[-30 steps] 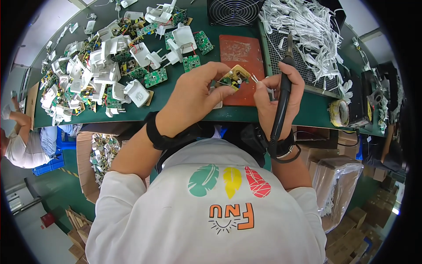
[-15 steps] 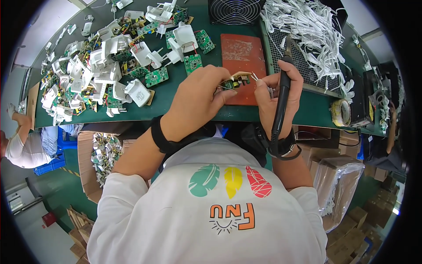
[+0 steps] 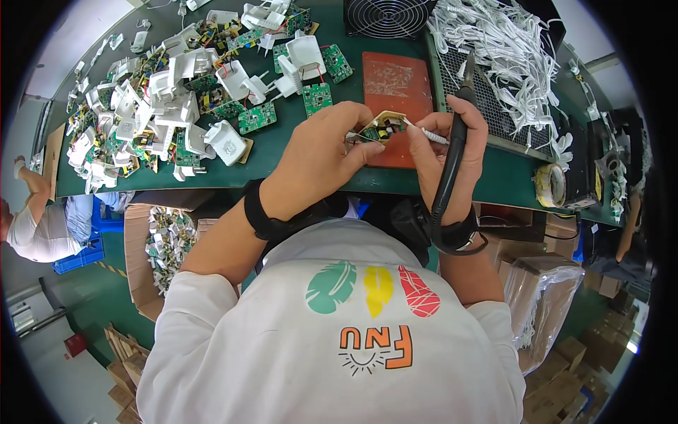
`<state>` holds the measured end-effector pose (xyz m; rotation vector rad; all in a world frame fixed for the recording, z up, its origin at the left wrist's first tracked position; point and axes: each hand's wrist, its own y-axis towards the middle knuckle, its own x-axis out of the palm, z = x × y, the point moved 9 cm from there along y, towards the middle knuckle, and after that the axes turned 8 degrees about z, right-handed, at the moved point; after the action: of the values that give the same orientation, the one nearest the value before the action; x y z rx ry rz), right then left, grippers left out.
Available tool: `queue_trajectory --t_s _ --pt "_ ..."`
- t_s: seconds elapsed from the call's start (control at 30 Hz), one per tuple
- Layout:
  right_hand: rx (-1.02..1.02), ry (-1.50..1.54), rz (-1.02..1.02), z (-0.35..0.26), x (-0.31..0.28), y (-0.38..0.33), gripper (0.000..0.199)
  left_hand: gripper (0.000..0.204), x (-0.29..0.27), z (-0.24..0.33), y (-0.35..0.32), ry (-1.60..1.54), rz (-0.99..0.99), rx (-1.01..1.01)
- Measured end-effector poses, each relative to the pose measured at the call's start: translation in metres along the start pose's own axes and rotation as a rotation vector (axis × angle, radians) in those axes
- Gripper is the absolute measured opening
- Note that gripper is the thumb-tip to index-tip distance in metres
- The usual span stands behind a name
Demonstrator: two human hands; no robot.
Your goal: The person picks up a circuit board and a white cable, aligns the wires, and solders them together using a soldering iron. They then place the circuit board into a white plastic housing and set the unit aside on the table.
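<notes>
Green and crowded with tiny parts, small circuit board (image 3: 381,132) pinched at its edges between thumb and fingers of left hand (image 3: 318,159), lifted clear of green tabletop (image 3: 282,152) and tilted toward the face, probably so the joints can be seen and reached. Right hand (image 3: 441,159) just beside it, fingers pressed together around a thin silvery wire (image 3: 427,133) fed onto the board from the right, while the same palm clamps the slim black soldering iron (image 3: 452,152); iron's tip pointing up and away beyond the fingers, likely parked there so heat stays off the work, its cord trailing back along the wrist. Directly under and beyond both sets of fingers, worn rust-red rectangular mat (image 3: 395,88), scuffed and matte, seemingly placed as a heat-safe patch of surface. Well to the left of the left fingers, loose heap of glossy white plastic charger shells (image 3: 169,106) mixed with more green boards. Far side of the right fingers, tangle of white cables (image 3: 508,49) on a metal grid; round wire-grille fan (image 3: 385,14) beyond the mat. Roll of yellowish tape (image 3: 551,185) off to the right.
</notes>
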<state>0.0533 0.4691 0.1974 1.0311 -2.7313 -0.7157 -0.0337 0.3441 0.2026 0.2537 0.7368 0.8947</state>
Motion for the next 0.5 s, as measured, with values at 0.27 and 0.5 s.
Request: queue_trajectory --t_s 0.27,0.5 --pt "-0.024 -0.021 0.011 0.0003 0.0011 -0.0001 0.053 0.030 0.0009 0.0018 0.0001 0.046 -0.009 0.008" --pt "-0.054 -0.025 0.027 -0.0022 0.0028 -0.0035 0.050 0.030 0.0016 0.0093 -0.0017 0.117 0.014 0.119"
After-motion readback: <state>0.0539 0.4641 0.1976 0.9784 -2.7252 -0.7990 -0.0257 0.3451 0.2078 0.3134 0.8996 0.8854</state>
